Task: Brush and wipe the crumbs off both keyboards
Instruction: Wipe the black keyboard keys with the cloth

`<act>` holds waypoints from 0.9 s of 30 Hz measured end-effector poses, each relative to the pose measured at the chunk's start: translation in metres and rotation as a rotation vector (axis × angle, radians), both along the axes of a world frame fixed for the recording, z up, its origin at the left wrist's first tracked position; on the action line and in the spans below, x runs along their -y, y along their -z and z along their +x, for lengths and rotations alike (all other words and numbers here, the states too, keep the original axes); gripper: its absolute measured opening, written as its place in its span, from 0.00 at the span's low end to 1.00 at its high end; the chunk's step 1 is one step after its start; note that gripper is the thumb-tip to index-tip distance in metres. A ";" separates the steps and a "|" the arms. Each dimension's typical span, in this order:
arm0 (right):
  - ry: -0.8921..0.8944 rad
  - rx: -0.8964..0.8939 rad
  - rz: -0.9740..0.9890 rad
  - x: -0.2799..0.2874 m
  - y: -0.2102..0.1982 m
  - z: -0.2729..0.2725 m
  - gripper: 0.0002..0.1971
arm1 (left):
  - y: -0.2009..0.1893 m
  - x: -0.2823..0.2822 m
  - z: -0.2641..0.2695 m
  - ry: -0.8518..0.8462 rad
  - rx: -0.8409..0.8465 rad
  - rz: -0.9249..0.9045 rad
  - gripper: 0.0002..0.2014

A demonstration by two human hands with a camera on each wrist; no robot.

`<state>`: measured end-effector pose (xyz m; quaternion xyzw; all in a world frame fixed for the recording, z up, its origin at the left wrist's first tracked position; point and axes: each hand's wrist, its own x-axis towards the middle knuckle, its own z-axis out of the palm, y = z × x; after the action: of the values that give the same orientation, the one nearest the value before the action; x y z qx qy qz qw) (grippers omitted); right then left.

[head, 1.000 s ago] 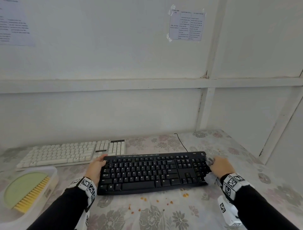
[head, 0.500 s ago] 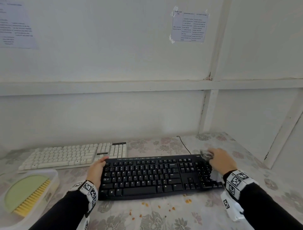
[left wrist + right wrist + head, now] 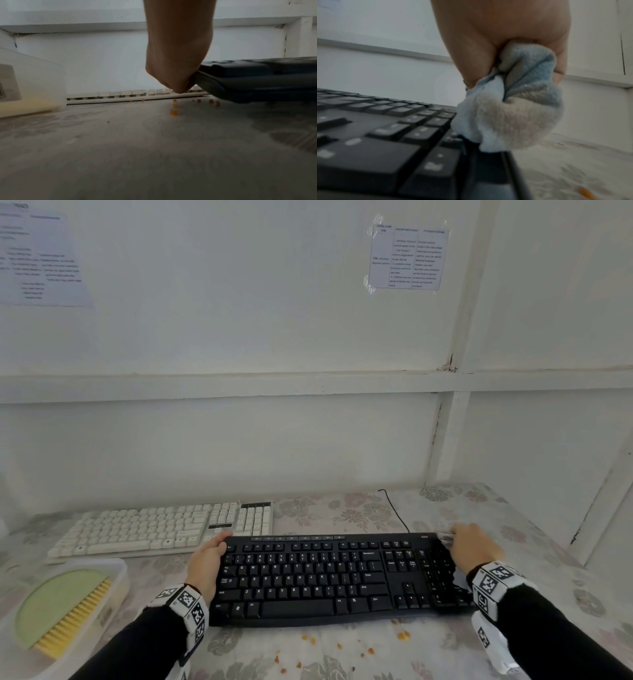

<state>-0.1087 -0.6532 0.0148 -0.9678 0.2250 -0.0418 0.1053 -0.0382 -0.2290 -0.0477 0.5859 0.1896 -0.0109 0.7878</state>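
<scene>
Surface (image 3: 342, 655): flowered covering, wall along the far edge.

Black keyboard (image 3: 329, 577): lies near our front edge, roughly centred, its cable running off toward the far edge. We judge it stiff and light, a flat plastic slab that would skate on the covering under a sideways wipe, so it wants bracing at an end. Best purchase is the short ends, not the keys, which give under pressure.

White keyboard (image 3: 164, 530): just behind the black one, toward the far left; the two nearly touch at the black one's far left corner. Same handling, we expect.

Clear tub (image 3: 116, 568): at the left edge, with a green brush with yellow bristles (image 3: 65, 614) lying in it, untouched by either hand.

Left hand (image 3: 207, 565): we have it wrapped round the black keyboard's left end, thumb up at the far corner, holding it steady.

Right hand (image 3: 474, 547): clenched on a bunched blue-grey cloth (image 3: 511, 116), which sits at the black keyboard's far right corner, touching the keypad edge. The cloth is soft and fluffy; we judge it will catch fine dust but only push larger bits along.

Orange crumbs (image 3: 402, 635): scattered on the surface along the black keyboard's front edge and, in the left wrist view, near its left end.
</scene>
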 end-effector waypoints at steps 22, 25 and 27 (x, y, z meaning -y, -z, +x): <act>-0.373 0.032 -0.099 -0.061 0.005 0.012 0.12 | 0.004 -0.001 0.003 -0.008 0.051 0.064 0.19; -0.272 0.043 -0.105 -0.042 0.006 0.003 0.12 | 0.007 -0.002 0.005 -0.008 0.056 0.076 0.19; -0.205 0.054 -0.076 -0.028 0.009 -0.003 0.14 | 0.007 -0.002 0.005 -0.005 0.062 0.085 0.20</act>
<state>-0.1116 -0.6248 0.0056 -0.9875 0.1200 -0.0657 0.0781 -0.0328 -0.2273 -0.0547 0.6183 0.1669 0.0174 0.7678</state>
